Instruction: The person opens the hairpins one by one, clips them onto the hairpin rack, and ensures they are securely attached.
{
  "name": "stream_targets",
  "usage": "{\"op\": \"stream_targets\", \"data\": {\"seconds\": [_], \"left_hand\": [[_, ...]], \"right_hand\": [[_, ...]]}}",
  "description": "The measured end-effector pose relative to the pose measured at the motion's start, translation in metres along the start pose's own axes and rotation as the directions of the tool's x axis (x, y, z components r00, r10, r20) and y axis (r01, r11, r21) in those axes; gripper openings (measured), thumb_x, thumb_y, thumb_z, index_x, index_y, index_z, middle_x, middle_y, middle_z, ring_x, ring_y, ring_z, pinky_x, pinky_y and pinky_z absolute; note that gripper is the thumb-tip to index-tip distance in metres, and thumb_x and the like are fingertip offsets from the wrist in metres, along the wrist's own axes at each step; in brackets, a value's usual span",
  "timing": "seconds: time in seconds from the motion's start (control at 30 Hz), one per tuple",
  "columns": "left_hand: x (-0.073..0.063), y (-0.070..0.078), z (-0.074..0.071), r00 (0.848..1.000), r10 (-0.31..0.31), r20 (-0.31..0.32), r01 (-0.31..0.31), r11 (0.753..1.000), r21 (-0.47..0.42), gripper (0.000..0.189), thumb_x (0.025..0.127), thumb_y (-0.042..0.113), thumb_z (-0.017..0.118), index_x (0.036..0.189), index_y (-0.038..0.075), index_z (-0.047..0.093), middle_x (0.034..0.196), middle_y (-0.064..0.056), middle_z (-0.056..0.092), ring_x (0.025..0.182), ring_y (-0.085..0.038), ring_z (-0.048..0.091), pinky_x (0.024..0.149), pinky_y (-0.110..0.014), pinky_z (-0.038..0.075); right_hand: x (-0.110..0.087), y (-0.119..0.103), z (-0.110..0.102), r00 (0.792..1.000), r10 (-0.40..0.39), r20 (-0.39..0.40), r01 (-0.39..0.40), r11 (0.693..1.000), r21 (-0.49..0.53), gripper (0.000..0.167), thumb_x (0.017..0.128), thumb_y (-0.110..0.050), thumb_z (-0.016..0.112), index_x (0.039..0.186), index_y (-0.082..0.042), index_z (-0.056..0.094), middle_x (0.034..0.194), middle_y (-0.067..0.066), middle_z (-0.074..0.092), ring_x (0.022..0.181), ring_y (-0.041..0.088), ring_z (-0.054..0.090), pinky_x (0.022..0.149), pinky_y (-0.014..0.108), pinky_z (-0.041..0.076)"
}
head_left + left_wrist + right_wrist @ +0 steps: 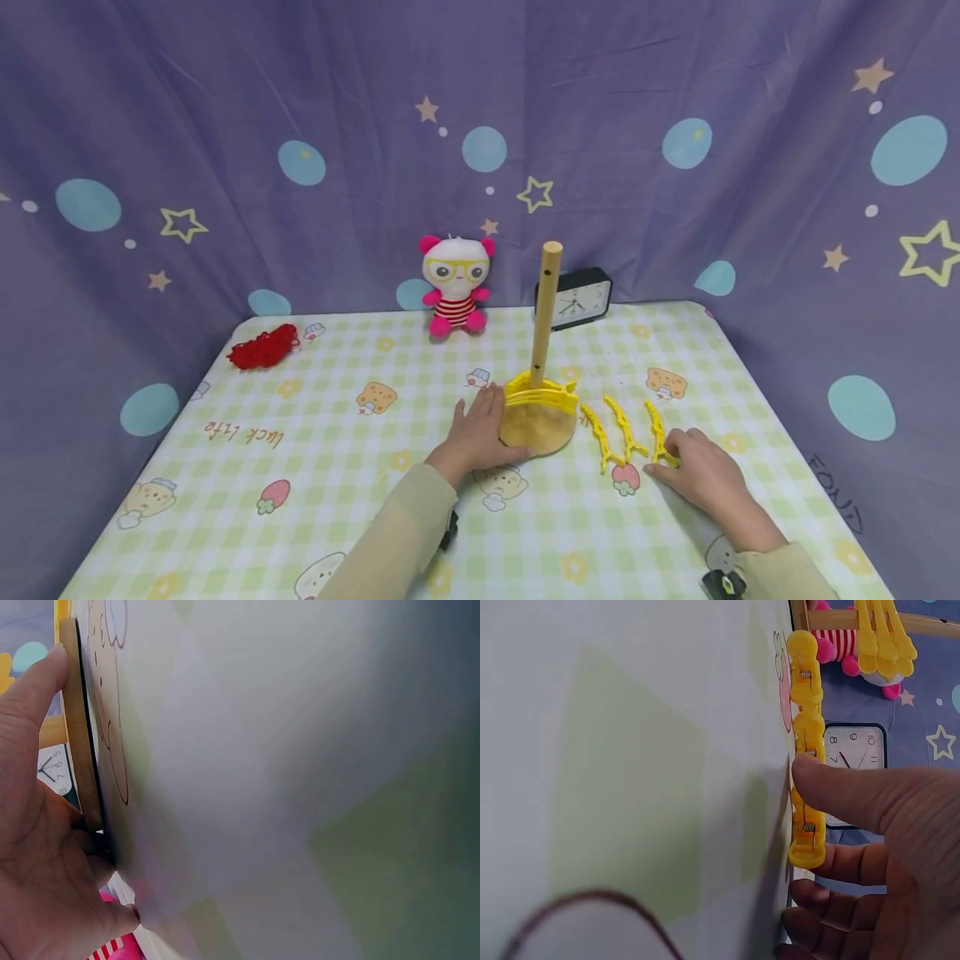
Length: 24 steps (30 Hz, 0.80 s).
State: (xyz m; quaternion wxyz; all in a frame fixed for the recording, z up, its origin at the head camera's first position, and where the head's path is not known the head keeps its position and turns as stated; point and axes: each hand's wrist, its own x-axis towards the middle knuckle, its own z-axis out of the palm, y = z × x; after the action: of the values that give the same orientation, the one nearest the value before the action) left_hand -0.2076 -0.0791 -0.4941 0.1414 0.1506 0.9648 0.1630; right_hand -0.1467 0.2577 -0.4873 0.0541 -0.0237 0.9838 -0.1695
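A wooden stand (537, 429) with a flat rounded base and an upright rod is at mid-table in the head view. My left hand (477, 429) grips the base's left edge, thumb along the front; the left wrist view shows that hand (45, 817) against the base's edge (81, 727). Yellow clips (542, 398) lie on the base around the rod. Three more yellow spring clips (622, 425) lie to its right, roughly side by side. My right hand (705, 475) pinches the forked end of the rightmost clip (655, 425) between thumb and index finger. Its other fingers are curled below.
Behind the stand are a black-framed clock (583, 302) and a pink-and-white plush toy (455, 287). A bundle of red cord or netting (264, 347) lies at the far left. A checked cloth (322, 450) covers the table, and a purple curtain (360, 208) surrounds it.
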Motion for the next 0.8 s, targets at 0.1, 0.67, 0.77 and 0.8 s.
{"op": "stream_targets", "data": {"seconds": [0.1,0.67,0.77,0.8], "left_hand": [[0.0,0.0,-0.001,1.0,0.0,0.003,0.0,1.0,0.005,0.115,0.078,0.073,0.06,0.157,0.005,0.01,0.164,-0.009,0.007,0.15,-0.024,0.006,0.117,-0.054,0.002],[-0.001,0.0,-0.001,1.0,0.005,0.004,-0.005,1.0,0.001,0.115,0.078,0.073,0.061,0.157,0.005,0.01,0.163,-0.01,0.007,0.15,-0.025,0.006,0.117,-0.054,0.002],[-0.001,0.0,-0.001,1.0,0.006,0.004,-0.006,1.0,0.01,0.115,0.079,0.073,0.06,0.157,0.005,0.01,0.163,-0.01,0.007,0.15,-0.024,0.006,0.117,-0.054,0.002],[-0.001,0.0,-0.001,1.0,0.007,0.003,-0.007,1.0,0.012,0.115,0.079,0.073,0.06,0.157,0.005,0.01,0.163,-0.01,0.007,0.15,-0.024,0.006,0.117,-0.054,0.002]], "right_hand": [[-0.001,-0.001,0.0,1.0,0.005,0.0,-0.005,1.0,-0.004,0.04,0.08,-0.039,0.078,0.091,-0.007,0.057,0.081,0.005,0.047,0.067,0.02,0.041,0.056,0.033,0.036],[0.0,-0.001,-0.009,0.986,0.064,-0.154,-0.049,0.994,0.097,0.042,0.079,-0.023,0.069,0.11,0.003,0.06,0.092,0.015,0.068,0.071,0.025,0.06,0.06,0.042,0.047],[-0.002,-0.004,-0.01,0.971,0.066,-0.231,-0.037,0.991,0.128,0.038,0.08,-0.021,0.067,0.109,0.003,0.06,0.095,0.018,0.069,0.072,0.026,0.063,0.06,0.042,0.047],[-0.003,-0.005,-0.01,0.965,0.071,-0.252,-0.037,0.99,0.14,0.036,0.081,-0.02,0.066,0.109,0.002,0.06,0.095,0.018,0.069,0.07,0.025,0.062,0.059,0.041,0.047]]}}
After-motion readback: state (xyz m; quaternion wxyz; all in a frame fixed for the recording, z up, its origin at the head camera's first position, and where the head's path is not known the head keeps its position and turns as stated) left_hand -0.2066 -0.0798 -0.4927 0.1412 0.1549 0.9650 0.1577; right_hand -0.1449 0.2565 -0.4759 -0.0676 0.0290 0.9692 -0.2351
